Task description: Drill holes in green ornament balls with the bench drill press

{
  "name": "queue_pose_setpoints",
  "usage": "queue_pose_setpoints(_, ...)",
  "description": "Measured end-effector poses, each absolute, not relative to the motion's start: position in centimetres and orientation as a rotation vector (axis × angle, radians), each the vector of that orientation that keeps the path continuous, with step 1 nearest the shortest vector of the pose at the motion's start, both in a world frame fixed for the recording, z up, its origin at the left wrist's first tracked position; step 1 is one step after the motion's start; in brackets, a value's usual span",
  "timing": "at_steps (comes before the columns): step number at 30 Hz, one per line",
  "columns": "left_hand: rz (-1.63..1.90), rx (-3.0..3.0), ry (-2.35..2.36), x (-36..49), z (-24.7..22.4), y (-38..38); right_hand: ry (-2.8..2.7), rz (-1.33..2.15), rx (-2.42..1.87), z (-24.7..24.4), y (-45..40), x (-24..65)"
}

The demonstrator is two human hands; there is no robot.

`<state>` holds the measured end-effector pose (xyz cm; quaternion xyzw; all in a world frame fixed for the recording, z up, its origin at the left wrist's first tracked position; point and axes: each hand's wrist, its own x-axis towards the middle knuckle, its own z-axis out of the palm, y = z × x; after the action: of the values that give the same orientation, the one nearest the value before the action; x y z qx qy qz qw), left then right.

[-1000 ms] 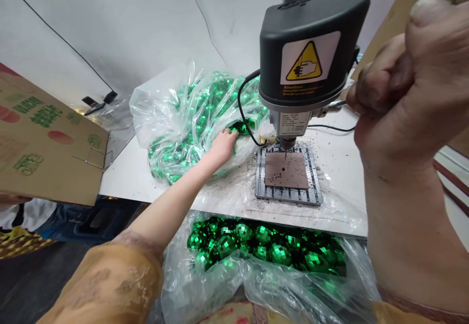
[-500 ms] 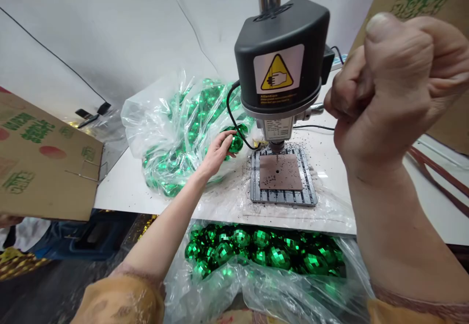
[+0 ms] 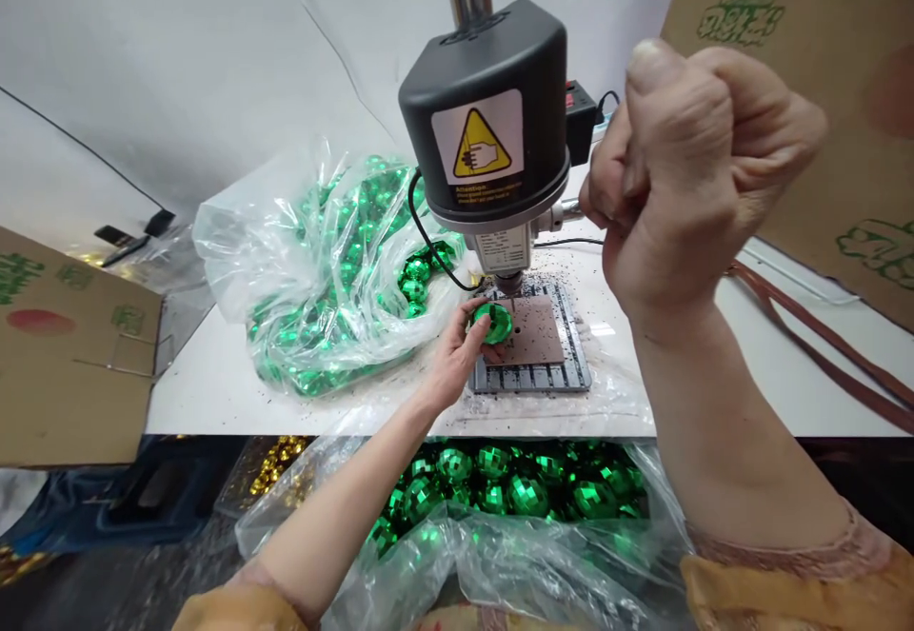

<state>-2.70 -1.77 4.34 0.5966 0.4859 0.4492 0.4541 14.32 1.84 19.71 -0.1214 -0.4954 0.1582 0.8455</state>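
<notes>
My left hand (image 3: 461, 350) holds a shiny green faceted ball (image 3: 493, 324) between thumb and fingers, over the left side of the brown board (image 3: 539, 331) on the drill press base (image 3: 575, 364). The black drill press head (image 3: 486, 117) hangs above, its chuck (image 3: 509, 283) just over the board. At the right, my right hand (image 3: 685, 165) is closed in a fist beside the press's side handle (image 3: 567, 212); what its fingers wrap round is hidden. A clear plastic bag (image 3: 235, 231) of green balls lies left of the press.
More green balls (image 3: 528, 495) lie in a plastic-lined container below the white table's front edge (image 3: 400, 426). Cardboard boxes stand at left (image 3: 78, 364) and right (image 3: 821, 136). A brown strap (image 3: 821, 345) lies at right. A black cable (image 3: 421, 231) loops beside the press.
My left hand has moved from the bag to the drill press base with a green ball in it. The camera view has shifted. My right hand remains closed beside the press.
</notes>
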Motion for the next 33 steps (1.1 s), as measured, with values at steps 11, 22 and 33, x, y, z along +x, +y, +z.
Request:
queue_pose_setpoints(11,1.143,1.29,1.229,-1.2,2.6,0.4,-1.065,0.28,-0.274,19.5,2.2,14.4)
queue_pose_setpoints(22,1.11,1.667,1.371,-0.3,2.0,0.0,-1.068,0.268,-0.398,19.7,1.3,14.3)
queue_pose_setpoints(33,1.03,1.883,1.523,-0.7,1.9,-0.3,-1.07,0.301,-0.397,19.2,1.2,14.4)
